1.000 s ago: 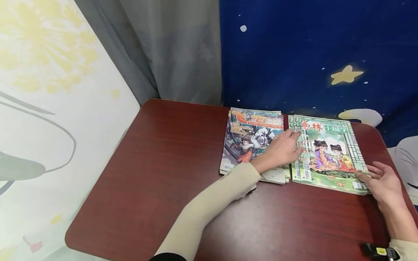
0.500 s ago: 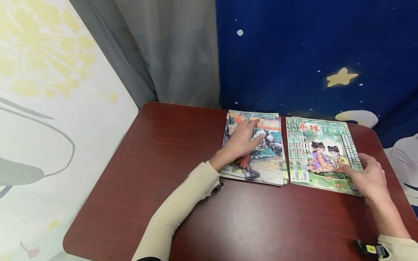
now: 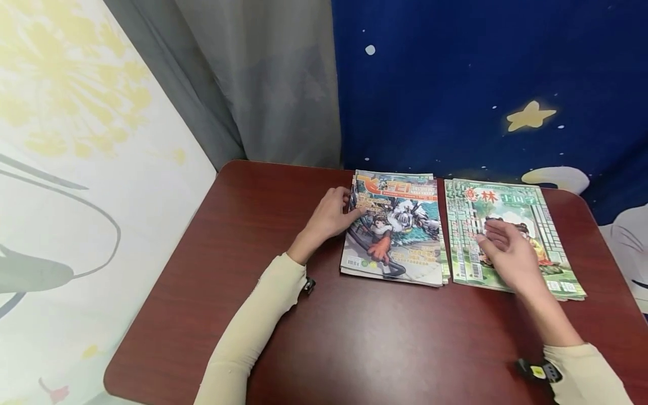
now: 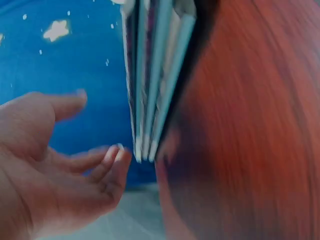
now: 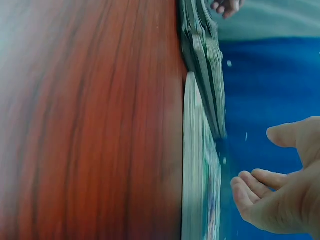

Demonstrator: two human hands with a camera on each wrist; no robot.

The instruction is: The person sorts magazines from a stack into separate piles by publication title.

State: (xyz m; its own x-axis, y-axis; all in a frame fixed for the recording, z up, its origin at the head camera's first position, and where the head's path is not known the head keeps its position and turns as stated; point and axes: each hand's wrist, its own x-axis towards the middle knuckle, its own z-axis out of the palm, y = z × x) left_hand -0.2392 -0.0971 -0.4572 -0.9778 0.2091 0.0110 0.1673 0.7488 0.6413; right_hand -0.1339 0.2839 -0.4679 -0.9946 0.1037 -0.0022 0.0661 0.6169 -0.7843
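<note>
Two stacks of magazines lie side by side on the table. The left stack of magazines (image 3: 405, 242) has a comic-style cover with orange lettering; the right stack of magazines (image 3: 544, 214) is green with two drawn children. At the left stack's left edge is my left hand (image 3: 329, 215), thumb over the cover's edge and fingers beside it. In the left wrist view those fingers curve loosely near the layered page edges (image 4: 155, 85), apparently without a grip. My right hand (image 3: 513, 261) hovers above the right stack, partly hiding its cover; the right wrist view shows its fingers holding nothing.
The dark red wooden table (image 3: 385, 337) runs along a blue curtain (image 3: 455, 84) with stars and a grey curtain (image 3: 283, 84). At the left is a white patterned wall (image 3: 101, 197). A narrow gap separates the stacks.
My left hand has gone left from the right stack, across the left stack, to its left edge. My right hand has left the right stack's right edge and moved left above the cover.
</note>
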